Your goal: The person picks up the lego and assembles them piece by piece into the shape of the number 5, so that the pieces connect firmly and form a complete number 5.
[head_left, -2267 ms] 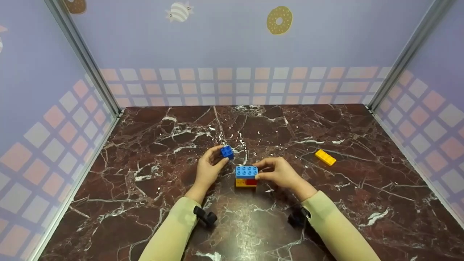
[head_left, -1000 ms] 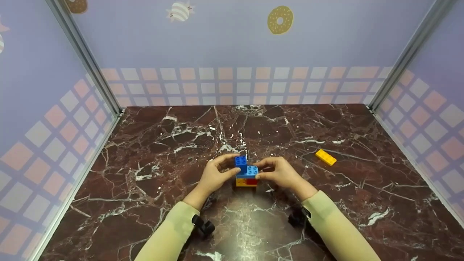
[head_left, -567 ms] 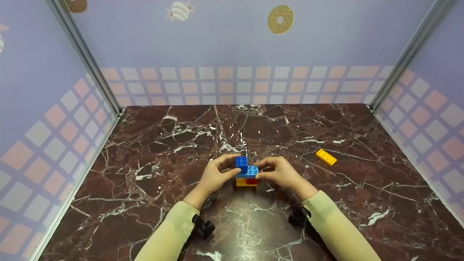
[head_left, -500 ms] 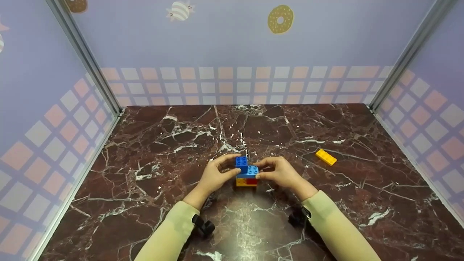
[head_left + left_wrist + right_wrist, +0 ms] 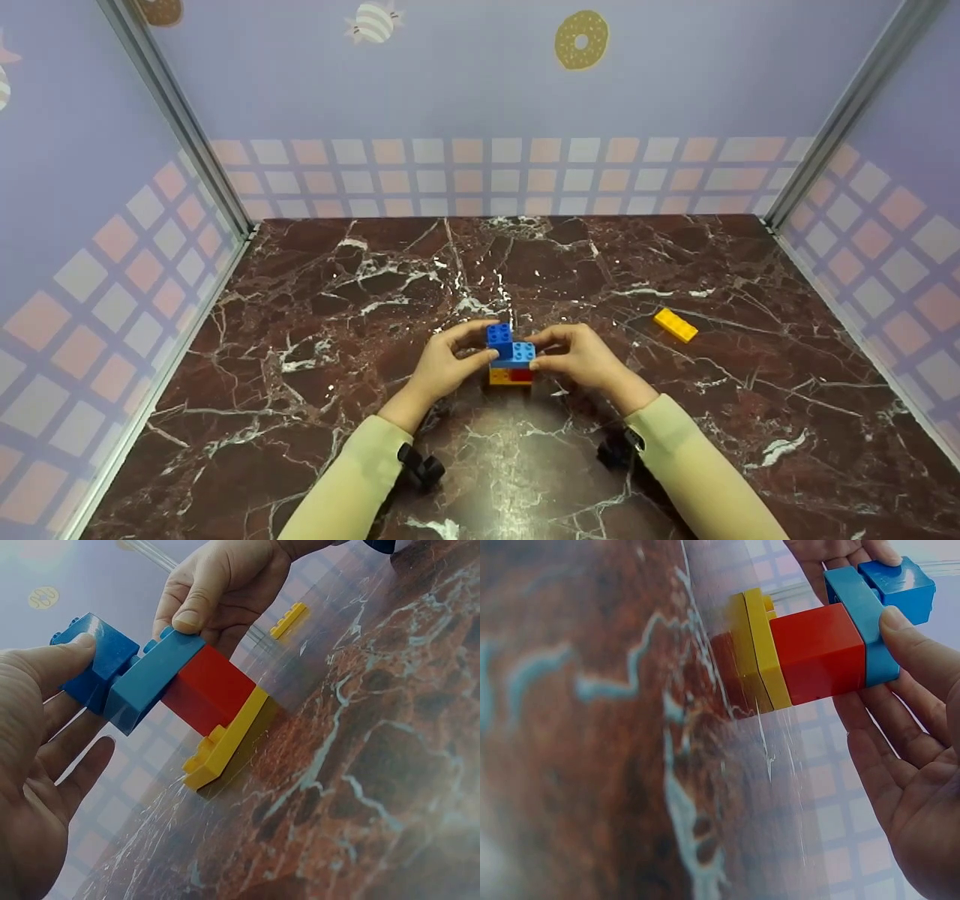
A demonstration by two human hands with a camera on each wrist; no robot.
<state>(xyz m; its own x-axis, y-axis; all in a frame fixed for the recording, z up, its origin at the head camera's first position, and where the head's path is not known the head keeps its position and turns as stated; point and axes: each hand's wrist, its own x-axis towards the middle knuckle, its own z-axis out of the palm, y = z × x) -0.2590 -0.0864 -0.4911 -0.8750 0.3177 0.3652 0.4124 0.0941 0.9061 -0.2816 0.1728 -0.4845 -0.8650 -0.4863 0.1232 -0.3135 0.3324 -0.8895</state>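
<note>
A dark blue square brick stands on the left end of a light blue brick. My left hand pinches the dark blue one between thumb and fingers. In the right wrist view a narrow gap with studs shows between these two bricks. Beneath the light blue brick is a red brick, set on one end of a thin yellow brick that lies on the table; bare yellow studs show at its other end. My right hand pinches the right end of the light blue brick.
Another yellow brick lies apart on the marbled table, to the right and farther back than the stack. Patterned panels enclose the table at the back and both sides.
My left hand has brought the dark blue brick rightward from beside the stack onto the light blue brick. During the last second both hands have stayed nearly still. My right hand keeps its grip.
</note>
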